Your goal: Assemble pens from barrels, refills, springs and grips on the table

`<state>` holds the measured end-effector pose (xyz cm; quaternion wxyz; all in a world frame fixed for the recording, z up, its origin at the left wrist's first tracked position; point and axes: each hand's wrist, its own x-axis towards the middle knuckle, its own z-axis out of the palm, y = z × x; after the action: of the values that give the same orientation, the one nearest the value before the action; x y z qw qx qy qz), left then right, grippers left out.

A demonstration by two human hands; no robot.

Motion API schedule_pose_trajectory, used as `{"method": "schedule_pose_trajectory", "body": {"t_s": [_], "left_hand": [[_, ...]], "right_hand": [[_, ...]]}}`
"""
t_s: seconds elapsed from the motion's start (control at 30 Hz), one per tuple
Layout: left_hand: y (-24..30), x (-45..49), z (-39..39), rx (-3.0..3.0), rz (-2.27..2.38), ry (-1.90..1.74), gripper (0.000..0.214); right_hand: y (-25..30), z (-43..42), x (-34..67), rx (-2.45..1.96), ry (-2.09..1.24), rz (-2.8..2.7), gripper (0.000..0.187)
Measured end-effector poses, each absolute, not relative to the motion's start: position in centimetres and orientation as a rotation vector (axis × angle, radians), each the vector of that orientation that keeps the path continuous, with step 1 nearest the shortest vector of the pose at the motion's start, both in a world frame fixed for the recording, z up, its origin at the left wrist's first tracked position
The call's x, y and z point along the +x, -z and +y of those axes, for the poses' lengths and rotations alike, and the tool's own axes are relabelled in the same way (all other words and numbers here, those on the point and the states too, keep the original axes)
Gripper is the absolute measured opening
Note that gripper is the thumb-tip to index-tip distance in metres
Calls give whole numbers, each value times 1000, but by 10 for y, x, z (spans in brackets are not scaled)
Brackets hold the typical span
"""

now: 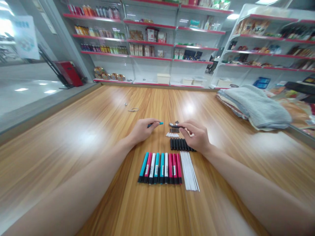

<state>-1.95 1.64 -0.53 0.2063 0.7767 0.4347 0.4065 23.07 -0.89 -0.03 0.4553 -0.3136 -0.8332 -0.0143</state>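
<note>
My left hand (142, 130) is closed around a slim pen part (161, 123) whose teal end pokes out past the fingertips; the rest is mostly covered. Across from it, my right hand (196, 135) pinches a small dark piece (175, 126) beside some shiny little parts (171, 124). Below the right fingers are small dark pieces (174, 130), short white pieces (172, 134) and a row of black tubes (177, 144), partly hidden by the hand. Nearer me lie teal, white and red pen barrels (157, 164) with black ends, next to thin white sticks (189, 170) like pen refills.
The parts lie on a wide wooden table (103, 137). Farther back is a thin looped strip (133, 109) with a tiny object (125, 104). Folded grey cloth (261, 105) is piled at the right. Stocked shelves (150, 42) stand beyond the far edge.
</note>
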Motion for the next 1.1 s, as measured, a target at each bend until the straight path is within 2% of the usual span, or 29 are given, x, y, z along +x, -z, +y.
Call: {"method": "schedule_pose_trajectory", "body": {"t_s": [0.33,0.63,0.73,0.83,0.93,1.1], "left_hand": [[7,12,-20,1069,1263,-1701,27],[9,15,-28,1037,1162,-1745,28],[2,-7,-19,1040,1018,-1481,25],[-7,-50,-16,1101,848,-841,30],[-12,-95,-21,1098,780,-359,34],[-12,-109,-27,1095,790,-176,42]], "right_hand": [[3,-7,230,-762,19,-2052,19],[2,-8,231,-768,0,-2062,19],[2,-8,232,-765,-5,-2058,19],[2,-7,232,-754,-13,-2053,18],[2,-7,231,-739,-25,-2040,17],[1,-8,229,-729,-26,-2025,16]]}}
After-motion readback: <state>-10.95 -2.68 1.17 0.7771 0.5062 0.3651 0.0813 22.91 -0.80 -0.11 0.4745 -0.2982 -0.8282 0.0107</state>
